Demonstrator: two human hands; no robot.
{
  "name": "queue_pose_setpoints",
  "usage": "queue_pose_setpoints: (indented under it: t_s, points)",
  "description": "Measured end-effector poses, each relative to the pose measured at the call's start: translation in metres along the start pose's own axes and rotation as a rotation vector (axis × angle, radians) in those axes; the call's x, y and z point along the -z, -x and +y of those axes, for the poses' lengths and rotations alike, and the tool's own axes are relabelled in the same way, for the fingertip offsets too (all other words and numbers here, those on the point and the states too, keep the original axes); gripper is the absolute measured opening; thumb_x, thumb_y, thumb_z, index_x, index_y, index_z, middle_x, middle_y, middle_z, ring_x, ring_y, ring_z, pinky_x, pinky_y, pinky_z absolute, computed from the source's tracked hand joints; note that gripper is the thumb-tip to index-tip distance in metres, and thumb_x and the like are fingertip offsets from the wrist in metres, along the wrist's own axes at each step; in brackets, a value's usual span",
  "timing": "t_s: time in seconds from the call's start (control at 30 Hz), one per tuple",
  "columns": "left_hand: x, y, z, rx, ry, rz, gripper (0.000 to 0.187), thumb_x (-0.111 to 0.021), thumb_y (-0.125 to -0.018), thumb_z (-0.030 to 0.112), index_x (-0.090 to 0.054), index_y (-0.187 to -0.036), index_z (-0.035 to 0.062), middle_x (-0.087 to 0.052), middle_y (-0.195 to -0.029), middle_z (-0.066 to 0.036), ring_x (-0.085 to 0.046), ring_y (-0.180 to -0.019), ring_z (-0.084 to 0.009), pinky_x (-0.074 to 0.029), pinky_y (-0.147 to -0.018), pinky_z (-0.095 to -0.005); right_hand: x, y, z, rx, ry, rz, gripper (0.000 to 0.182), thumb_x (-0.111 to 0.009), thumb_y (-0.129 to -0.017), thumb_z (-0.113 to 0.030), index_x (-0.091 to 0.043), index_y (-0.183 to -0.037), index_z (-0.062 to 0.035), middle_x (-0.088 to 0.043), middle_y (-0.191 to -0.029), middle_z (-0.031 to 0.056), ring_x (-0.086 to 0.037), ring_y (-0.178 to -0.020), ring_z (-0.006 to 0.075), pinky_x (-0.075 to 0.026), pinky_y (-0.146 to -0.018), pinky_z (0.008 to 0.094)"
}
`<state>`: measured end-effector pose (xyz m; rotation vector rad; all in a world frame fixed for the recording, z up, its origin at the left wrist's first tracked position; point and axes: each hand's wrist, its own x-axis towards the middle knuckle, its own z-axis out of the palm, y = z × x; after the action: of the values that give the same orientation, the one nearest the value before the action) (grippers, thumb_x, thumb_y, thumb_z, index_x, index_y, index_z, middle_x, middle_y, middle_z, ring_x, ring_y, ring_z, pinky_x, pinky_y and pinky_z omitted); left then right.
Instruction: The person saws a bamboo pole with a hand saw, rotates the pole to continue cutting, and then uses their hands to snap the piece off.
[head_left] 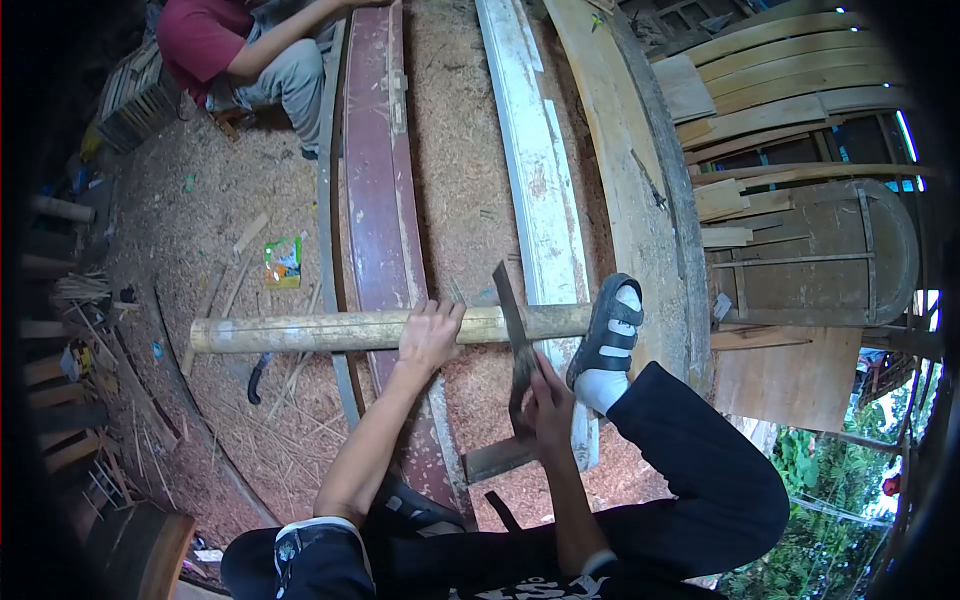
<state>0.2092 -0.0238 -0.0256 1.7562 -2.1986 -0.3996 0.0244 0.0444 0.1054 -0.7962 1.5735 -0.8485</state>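
Observation:
A thick bamboo pole (pixel 275 332) lies crosswise over the long boards. My left hand (pixel 432 335) rests on top of it near the middle, with the fingers bent over it. Closed around the near end of a long dark handsaw (pixel 511 305) is my right hand (pixel 549 405); its handle is partly covered by the fingers. The blade crosses the bamboo to the right of my left hand and points away from me. My sandalled foot (pixel 610 335) is at the pole's right end.
A maroon board (pixel 375 190) and a worn white board (pixel 540 190) run away from me. Another person (pixel 235 60) crouches at the upper left. A dark-handled tool (pixel 259 378) and a green-yellow packet (pixel 283 263) lie on the shaving-covered ground. Planks (pixel 790 70) stand at the right.

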Motion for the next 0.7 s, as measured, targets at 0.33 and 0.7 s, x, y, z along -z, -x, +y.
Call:
queue_pose_setpoints:
  t_s: [0.33,0.7]
  points:
    - [-0.001,0.000,0.001,-0.006,0.001,-0.015,0.057,-0.088,-0.056,0.026,-0.060,-0.101,0.0081,-0.065,-0.094,-0.008,-0.066,-0.088,-0.0245,-0.052,-0.084,-0.0364,0.016,0.006,0.018,0.056,0.053,-0.003,0.041,-0.056,-0.101,-0.019,-0.054,-0.140,-0.0032,-0.038,-0.059,-0.0105,-0.030,-0.044,0.0001,-0.022,-0.041,0.0202]
    - [0.005,-0.002,0.003,0.013,0.009,-0.138,0.057,-0.087,-0.058,0.030,-0.059,-0.102,0.0071,-0.067,-0.099,-0.009,-0.066,-0.090,-0.0252,-0.052,-0.086,-0.0358,0.012,0.013,0.004,-0.012,-0.015,0.039,0.039,-0.056,-0.101,-0.018,-0.057,-0.137,-0.0016,-0.045,-0.063,-0.0090,-0.031,-0.048,-0.0004,-0.025,-0.042,0.0201]
